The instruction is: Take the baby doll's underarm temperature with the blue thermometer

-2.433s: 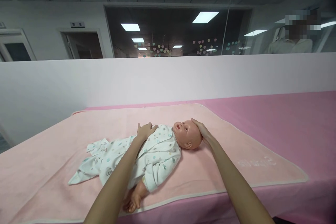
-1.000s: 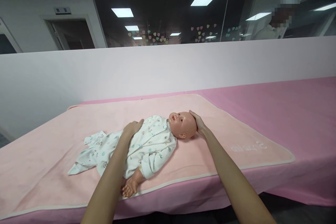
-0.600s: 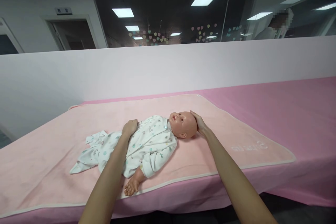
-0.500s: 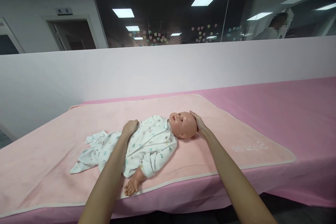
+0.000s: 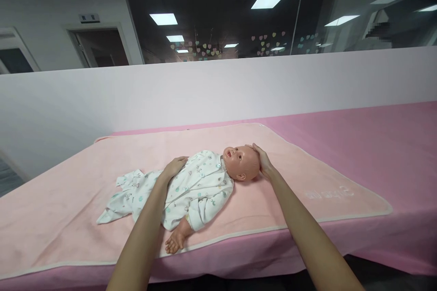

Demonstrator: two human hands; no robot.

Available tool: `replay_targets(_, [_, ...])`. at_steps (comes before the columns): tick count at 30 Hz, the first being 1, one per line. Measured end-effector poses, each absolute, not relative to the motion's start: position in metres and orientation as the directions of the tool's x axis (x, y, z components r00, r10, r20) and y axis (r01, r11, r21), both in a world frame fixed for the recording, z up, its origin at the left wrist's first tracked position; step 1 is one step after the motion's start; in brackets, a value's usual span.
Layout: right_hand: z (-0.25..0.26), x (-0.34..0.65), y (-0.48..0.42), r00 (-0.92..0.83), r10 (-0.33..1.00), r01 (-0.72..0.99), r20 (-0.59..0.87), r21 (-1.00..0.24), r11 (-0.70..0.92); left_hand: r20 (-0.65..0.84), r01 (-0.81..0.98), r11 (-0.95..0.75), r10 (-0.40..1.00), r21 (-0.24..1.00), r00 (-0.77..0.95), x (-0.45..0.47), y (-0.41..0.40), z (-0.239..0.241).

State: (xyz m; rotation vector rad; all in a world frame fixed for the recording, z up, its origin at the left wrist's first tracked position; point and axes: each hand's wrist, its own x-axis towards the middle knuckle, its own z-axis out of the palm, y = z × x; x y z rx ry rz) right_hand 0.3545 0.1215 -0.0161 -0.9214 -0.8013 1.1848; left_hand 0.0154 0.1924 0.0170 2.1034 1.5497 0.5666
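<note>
A baby doll [image 5: 196,177] lies on its back on a peach blanket [image 5: 290,163], dressed in a white printed sleepsuit. Its head points right, and its near arm [image 5: 179,236] reaches toward the blanket's front edge. Across the doll's belly lies my left hand [image 5: 175,167], fingers stretched out over the cloth toward its far side. My right hand [image 5: 262,159] cups the crown of the doll's head [image 5: 242,163], with its fingers curved along the top. Part of the right palm is hidden behind the head, and my left forearm covers part of the doll's legs.
Under the blanket, a pink cover [image 5: 392,159] drapes over the table's front edge. A low white partition [image 5: 218,91] runs along the back. Beyond it are a large window [image 5: 218,22] with heart stickers, a door [image 5: 102,47] and a blurred person [image 5: 372,38] at right.
My left hand has shifted slightly toward the doll's chest, and its fingers lie flatter. The right hand stays at the head. The whole view has moved a little.
</note>
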Motion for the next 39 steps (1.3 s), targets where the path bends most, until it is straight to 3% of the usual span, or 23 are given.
replay_targets(4, [-0.022, 0.369, 0.133, 0.401, 0.913, -0.387, 0.068, -0.891, 0.237, 0.045, 0.747, -0.252, 0.957, 0.615, 0.286, 0.014, 0.191, 0.017])
replay_targets(7, [-0.022, 0.370, 0.133, 0.447, 0.890, -0.381, 0.090, -0.881, 0.280, 0.034, 0.755, -0.229, 0.964, 0.614, 0.265, 0.012, 0.192, 0.017])
replay_targets(13, [-0.019, 0.352, 0.118, 0.076, 0.995, -0.359, 0.062, -0.930, 0.085, 0.034, 0.789, -0.234, 0.965, 0.568, 0.262, 0.012, 0.196, 0.014])
replay_targets(17, [-0.016, 0.349, 0.113, 0.003, 0.999, -0.369, 0.045, -0.929, 0.042, 0.040, 0.840, -0.224, 0.971, 0.495, 0.235, 0.014, 0.198, 0.011])
replay_targets(25, [-0.019, 0.356, 0.124, 0.179, 0.982, -0.394, 0.056, -0.911, 0.124, 0.058, 0.888, -0.239, 0.970, 0.394, 0.235, 0.014, 0.193, 0.011])
replay_targets(30, [-0.022, 0.367, 0.131, 0.395, 0.917, -0.386, 0.061, -0.894, 0.226, 0.062, 0.880, -0.300, 0.952, 0.369, 0.299, 0.013, 0.189, 0.013])
replay_targets(33, [-0.021, 0.367, 0.130, 0.438, 0.896, -0.385, 0.077, -0.884, 0.265, 0.053, 0.877, -0.305, 0.950, 0.371, 0.308, 0.014, 0.191, 0.014])
replay_targets(39, [-0.008, 0.345, 0.113, 0.084, 0.996, -0.401, 0.006, -0.915, 0.040, 0.032, 0.870, -0.283, 0.955, 0.403, 0.295, 0.015, 0.194, 0.014])
